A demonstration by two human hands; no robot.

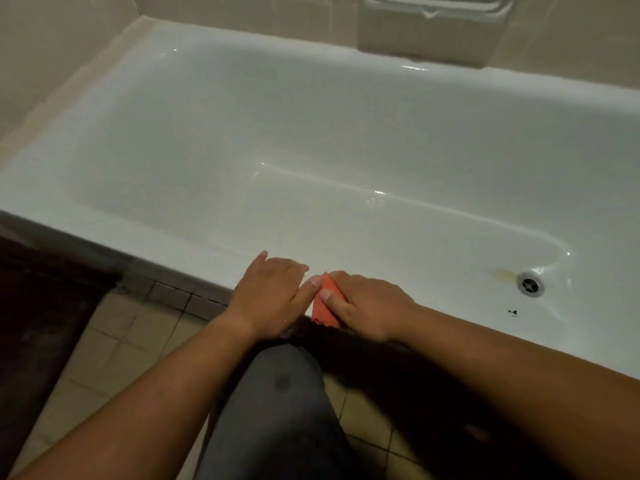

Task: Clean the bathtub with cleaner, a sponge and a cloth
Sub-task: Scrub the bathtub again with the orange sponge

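Gripping a soft, folded orange cloth (323, 308), right hand (367, 306) curls over it on the near rim of the glossy white bathtub (242, 133). Cloth protrudes leftward. Left hand (268, 292) lies flat, unclenched, just beside it. Round metal drain (530, 285) at right.
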